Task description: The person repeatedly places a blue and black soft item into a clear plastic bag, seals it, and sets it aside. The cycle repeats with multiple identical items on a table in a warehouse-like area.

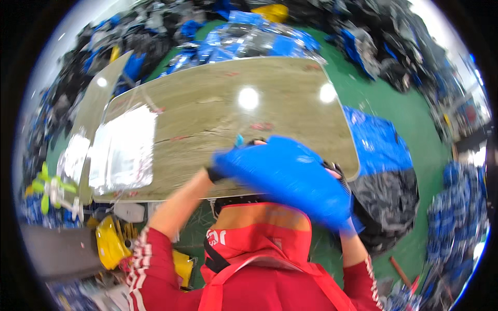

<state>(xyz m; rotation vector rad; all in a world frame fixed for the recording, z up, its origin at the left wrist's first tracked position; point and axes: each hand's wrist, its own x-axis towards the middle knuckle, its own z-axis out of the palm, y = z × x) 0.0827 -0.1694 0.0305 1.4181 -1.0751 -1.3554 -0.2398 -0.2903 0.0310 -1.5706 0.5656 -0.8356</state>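
A smooth blue sheet (290, 171), bunched or folded over, is held up above the near edge of the table and is blurred by motion. My left hand (257, 142), in a dark glove, grips its far left side; the sheet covers most of that hand. At the sheet's right side my right hand (336, 171), also in a dark glove with bare fingertips, holds on to it. The sheet drapes over part of my right forearm. Beneath it lies the wood-patterned tabletop (207, 114).
Clear plastic bags (127, 150) lie on the table's left. A blue and black bag (384, 181) hangs at its right. Wrapped blue packages (254, 39) and dark piles (373, 41) stand beyond. A small green fan (49, 186) is at left, near a yellow bag (111, 243).
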